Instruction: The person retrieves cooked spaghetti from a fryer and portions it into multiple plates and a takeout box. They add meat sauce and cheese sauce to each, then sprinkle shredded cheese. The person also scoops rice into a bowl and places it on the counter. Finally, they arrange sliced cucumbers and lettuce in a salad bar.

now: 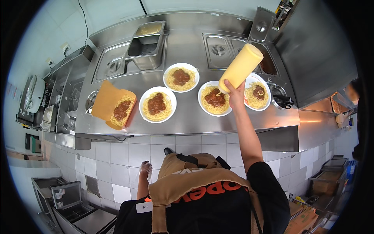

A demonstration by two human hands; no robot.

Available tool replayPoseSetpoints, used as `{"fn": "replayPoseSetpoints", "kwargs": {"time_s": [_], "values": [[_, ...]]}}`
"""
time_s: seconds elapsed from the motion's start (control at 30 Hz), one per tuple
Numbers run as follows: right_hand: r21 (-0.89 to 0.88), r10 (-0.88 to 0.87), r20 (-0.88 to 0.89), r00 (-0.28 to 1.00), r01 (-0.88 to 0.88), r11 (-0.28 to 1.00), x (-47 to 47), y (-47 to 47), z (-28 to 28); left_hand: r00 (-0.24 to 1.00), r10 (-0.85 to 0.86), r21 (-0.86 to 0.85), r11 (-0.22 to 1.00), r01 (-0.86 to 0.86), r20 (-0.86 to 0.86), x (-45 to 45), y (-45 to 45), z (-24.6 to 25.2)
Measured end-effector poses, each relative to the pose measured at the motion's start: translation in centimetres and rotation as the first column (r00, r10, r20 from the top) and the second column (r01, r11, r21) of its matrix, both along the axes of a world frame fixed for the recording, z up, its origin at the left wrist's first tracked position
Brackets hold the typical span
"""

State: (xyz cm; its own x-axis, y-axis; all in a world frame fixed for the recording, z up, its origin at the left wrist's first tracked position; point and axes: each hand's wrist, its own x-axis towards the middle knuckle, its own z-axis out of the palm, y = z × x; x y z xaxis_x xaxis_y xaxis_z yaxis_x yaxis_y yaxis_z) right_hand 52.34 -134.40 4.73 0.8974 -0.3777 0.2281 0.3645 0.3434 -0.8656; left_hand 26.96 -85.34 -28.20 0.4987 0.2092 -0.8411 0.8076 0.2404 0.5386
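Observation:
My right hand (236,95) grips a yellow squeeze bottle (242,64), tilted with its tip down over a plate of spaghetti (215,98). A pale yellow streak of sauce lies on that plate's brown meat sauce. Just right of the hand, another spaghetti plate (257,92) carries a small pale squiggle on its sauce. Further left are a sauced plate (157,104), one set behind it (181,77), and an open cardboard box of spaghetti (122,109). My left hand (145,168), in a clear plastic glove, hangs beside my apron, away from the counter; its fingers are unclear.
Steel food pans (146,46) stand at the back left of the steel counter (187,124). Lidded wells (218,49) are behind the bottle. A round well with black-handled utensils (281,98) sits at the right. Part of another person (355,90) shows at the far right edge.

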Motion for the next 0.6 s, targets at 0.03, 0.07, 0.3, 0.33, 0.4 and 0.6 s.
{"fn": "replayPoseSetpoints", "kwargs": {"time_s": [0.03, 0.07, 0.3, 0.33, 0.4, 0.6], "values": [[-0.012, -0.027, -0.051, 0.998, 0.026, 1.000, 0.0, 0.6, -0.1, 1.000, 0.004, -0.006, 1.000, -0.004, 0.013, 0.7, 0.8, 0.1], [-0.030, -0.029, -0.058, 0.998, 0.027, 0.999, 0.0, 0.9, -0.1, 1.000, 0.002, -0.003, 1.000, -0.002, -0.003, 1.5, 1.6, 0.0], [-0.062, -0.083, -0.149, 0.985, 0.075, 0.995, -0.1, 1.9, 0.7, 0.983, -0.179, 0.086, 0.980, 0.182, -0.040, 5.2, 6.6, -1.8], [-0.017, -0.074, -0.161, 0.984, 0.072, 0.997, -0.2, 2.1, 1.1, 0.986, -0.168, 0.054, 0.984, 0.168, -0.010, 5.5, 7.5, -1.8], [0.070, -0.055, -0.167, 0.984, 0.068, 0.995, -0.4, 2.6, 1.8, 0.990, -0.139, 0.015, 0.990, 0.139, -0.010, 5.9, 9.9, -2.2], [0.079, -0.057, 0.009, 0.998, 0.056, 0.995, 4.9, 7.9, 2.4, 0.895, -0.435, 0.082, 0.893, 0.443, -0.097, 5.6, 16.4, -4.7]]}}
